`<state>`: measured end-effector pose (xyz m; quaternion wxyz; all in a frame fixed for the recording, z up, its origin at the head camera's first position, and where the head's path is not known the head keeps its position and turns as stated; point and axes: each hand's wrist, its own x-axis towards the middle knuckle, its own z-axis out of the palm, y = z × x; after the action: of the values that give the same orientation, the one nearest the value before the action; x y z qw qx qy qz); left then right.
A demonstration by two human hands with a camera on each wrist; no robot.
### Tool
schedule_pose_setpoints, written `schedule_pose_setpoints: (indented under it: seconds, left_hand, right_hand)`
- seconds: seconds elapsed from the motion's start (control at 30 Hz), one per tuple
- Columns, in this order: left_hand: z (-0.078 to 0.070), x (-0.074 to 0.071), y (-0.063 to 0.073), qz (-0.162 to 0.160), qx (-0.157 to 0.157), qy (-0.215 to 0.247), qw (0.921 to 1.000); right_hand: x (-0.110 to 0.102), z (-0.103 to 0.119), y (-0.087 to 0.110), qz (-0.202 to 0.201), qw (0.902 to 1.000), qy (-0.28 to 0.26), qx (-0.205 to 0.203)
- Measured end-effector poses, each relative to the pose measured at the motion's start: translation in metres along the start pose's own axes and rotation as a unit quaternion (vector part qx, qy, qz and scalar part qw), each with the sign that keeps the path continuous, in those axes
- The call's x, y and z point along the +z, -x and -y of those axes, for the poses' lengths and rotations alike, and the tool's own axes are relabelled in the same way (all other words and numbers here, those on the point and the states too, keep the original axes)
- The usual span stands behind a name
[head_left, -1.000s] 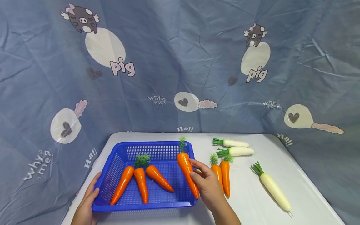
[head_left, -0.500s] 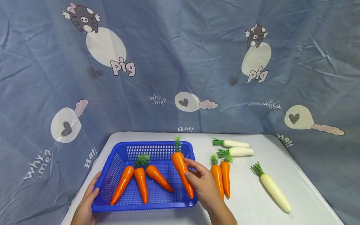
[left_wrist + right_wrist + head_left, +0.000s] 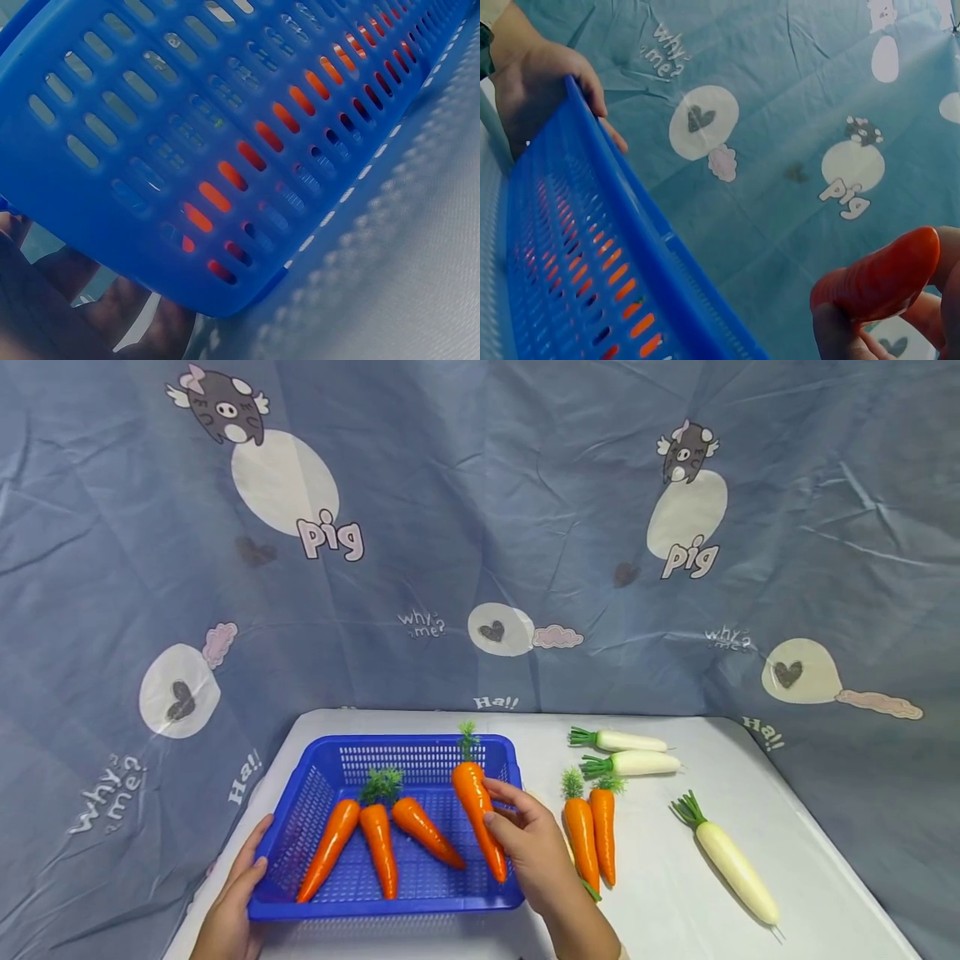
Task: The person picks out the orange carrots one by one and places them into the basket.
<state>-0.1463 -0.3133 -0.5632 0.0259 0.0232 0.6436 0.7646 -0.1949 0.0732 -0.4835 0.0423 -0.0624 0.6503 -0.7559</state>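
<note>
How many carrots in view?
6: three carrots in the blue basket, one carrot held in the right hand, two carrots on the white table beside it. The right forearm may hide more.

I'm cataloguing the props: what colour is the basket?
Blue. The basket shows best in the head view.

Clock centred on the held carrot [image 3: 474, 802] in the right fingers [image 3: 513, 793], head view: bare basket [image 3: 405, 907] floor shows at ten; three carrots [image 3: 377, 843] block eight to nine; walls bar twelve to one. Two carrots [image 3: 581, 839] obstruct three; beyond, a worktop [image 3: 656, 860] lane reaches the daikon [image 3: 738, 872].
</note>
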Motion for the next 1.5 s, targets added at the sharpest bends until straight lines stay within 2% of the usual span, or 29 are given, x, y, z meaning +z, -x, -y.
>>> schedule_pose_setpoints:
  seconds: [0.5, 0.7, 1.13, 1.5]
  left_hand:
    - [0.001, -0.001, 0.002, -0.014, -0.026, -0.011, 0.9995]
    - [0.0, -0.001, 0.002, -0.008, -0.022, -0.013, 0.9996]
    - [0.001, -0.002, 0.001, 0.011, 0.004, -0.001, 0.9999]
    - [0.001, -0.003, 0.001, 0.008, -0.004, -0.006, 0.9999]
  right_hand:
    - [0.02, -0.001, -0.001, 0.013, 0.9999, 0.001, 0.0]
    - [0.027, -0.001, -0.001, 0.007, 0.9999, -0.007, 0.002]
    - [0.039, -0.003, -0.002, 0.007, 0.9988, 0.039, 0.027]
    - [0.043, -0.008, -0.005, 0.016, 0.9972, 0.065, 0.035]
